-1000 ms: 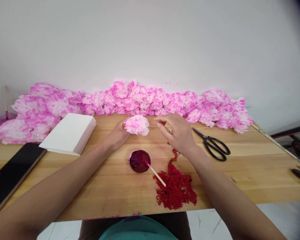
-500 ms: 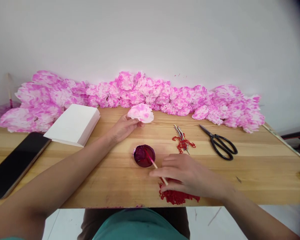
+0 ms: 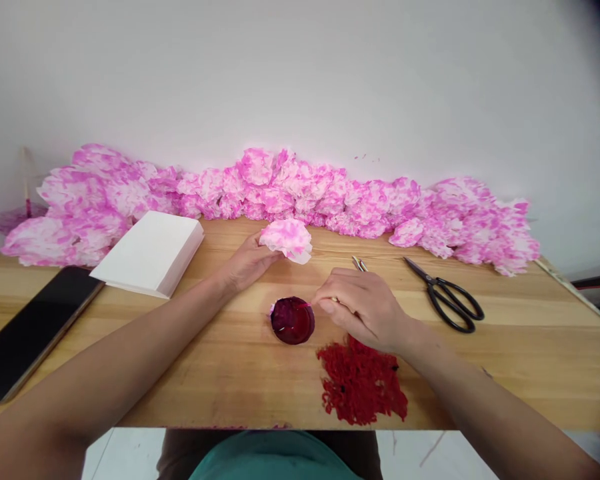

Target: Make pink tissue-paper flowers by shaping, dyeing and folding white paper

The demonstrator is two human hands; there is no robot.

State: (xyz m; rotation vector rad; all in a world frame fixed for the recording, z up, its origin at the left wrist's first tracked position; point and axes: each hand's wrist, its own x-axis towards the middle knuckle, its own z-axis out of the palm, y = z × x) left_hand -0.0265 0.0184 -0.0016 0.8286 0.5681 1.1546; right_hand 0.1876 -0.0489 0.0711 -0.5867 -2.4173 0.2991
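My left hand [image 3: 253, 263] is closed on the underside of a pink and white paper flower [image 3: 287, 240], held up above the table. My right hand [image 3: 365, 307] pinches a thin wooden stick [image 3: 325, 303] whose tip is stained magenta. That tip reaches into a small round bowl of dark red-purple dye [image 3: 300, 323] standing in front of me. Just below my right hand lies a heap of red yarn [image 3: 363, 387]. Behind my right hand, the ends of some thin metal-looking pieces [image 3: 360, 264] show; the rest is hidden.
A long pile of pink and white paper flowers [image 3: 280, 187] lines the wall. At left are a stack of white paper [image 3: 153, 250] and a black phone [image 3: 35, 333]. Black-handled scissors [image 3: 445, 293] lie at right. Another stained stick [image 3: 27, 183] stands at the far left.
My right hand has moved up and away from me, from an open-fingered hold on the stick to a pinch. More red yarn shows. The flower in my left hand has tilted slightly.
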